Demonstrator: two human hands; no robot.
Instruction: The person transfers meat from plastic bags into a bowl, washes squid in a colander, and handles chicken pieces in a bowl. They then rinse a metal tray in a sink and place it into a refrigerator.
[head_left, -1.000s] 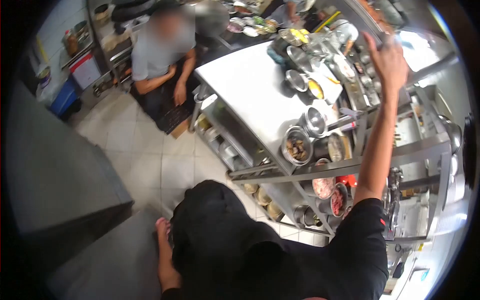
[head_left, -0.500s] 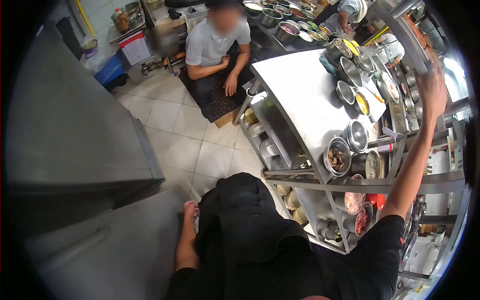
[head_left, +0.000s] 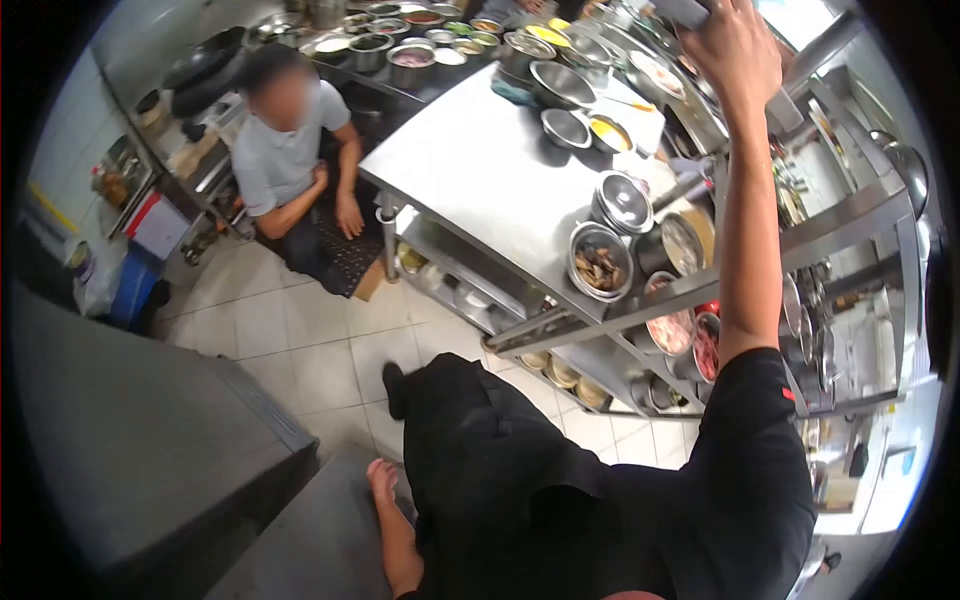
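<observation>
My right arm is raised, and my right hand is wrapped over a steel shelf beam at the top right. Its fingertips are partly hidden by the beam and the frame edge. Low at my side hangs my left hand, fingers loosely bent, with nothing visible in it. Beside it is a grey steel surface. Below my right arm, a bowl of dark brown pieces stands on the worktable's near corner, next to stacked empty steel bowls.
A co-worker sits low beyond the worktable's left end. Several food pots line the back counter. Raw meat bowls sit under the shelf frame. A large steel cabinet stands left of the tiled floor.
My view has swung right, so the worktable and co-worker appear farther left. My right hand now shows higher in view, still on the steel frame. My left hand still hangs low.
</observation>
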